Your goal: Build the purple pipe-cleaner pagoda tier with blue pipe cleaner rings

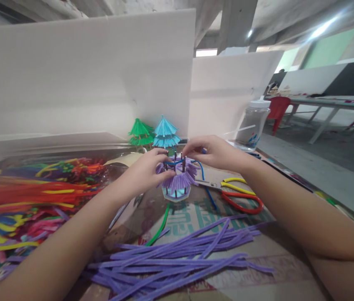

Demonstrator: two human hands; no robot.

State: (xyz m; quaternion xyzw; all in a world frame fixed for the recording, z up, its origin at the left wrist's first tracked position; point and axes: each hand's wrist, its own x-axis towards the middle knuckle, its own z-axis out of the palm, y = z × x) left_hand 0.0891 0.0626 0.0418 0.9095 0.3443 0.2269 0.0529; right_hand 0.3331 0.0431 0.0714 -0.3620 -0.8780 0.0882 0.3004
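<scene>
A small pavilion model point(179, 181) stands upright on the cardboard, with a ring of purple pipe-cleaner eaves, dark posts and a light blue base. My left hand point(151, 169) grips its left side, thumb along the purple eaves and fingers at the posts. A blue pipe cleaner point(202, 171) runs around the upper posts and trails down to the right. At the top right of the model, my right hand point(211, 152) has its fingers bent in a pinch on the blue strand; the fingertips partly hide the contact.
Loose purple pipe cleaners point(177, 263) lie in front, with a green one point(161, 228) nearby. Scissors point(239, 196) rest on the right. Green point(139, 131) and blue point(165, 131) pavilions stand behind. Colourful pipe cleaners point(32, 196) fill the left. A water bottle point(252, 125) stands back right.
</scene>
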